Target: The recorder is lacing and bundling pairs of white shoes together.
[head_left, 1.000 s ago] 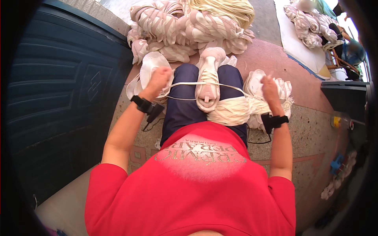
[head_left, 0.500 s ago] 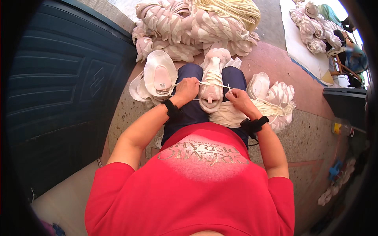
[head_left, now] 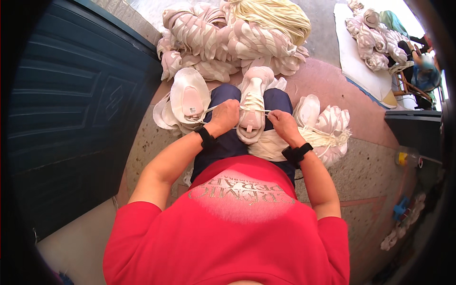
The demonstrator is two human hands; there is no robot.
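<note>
pulling in from wide apart, the left hand (head_left: 226,115) and right hand (head_left: 282,124) now pinch the white lace (head_left: 254,109) tight on the pale shoe (head_left: 251,111) in the lap, so the lacing looks snug.

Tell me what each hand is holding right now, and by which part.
Both hold the white lace of the pale shoe on the lap: left hand its left end, right hand its right end, beside the eyelets.

Left hand (head_left: 226,114) and right hand (head_left: 283,124) drawn inward from wide spread, now close beside shoe (head_left: 251,111); lace (head_left: 254,108) span shortened.
</note>
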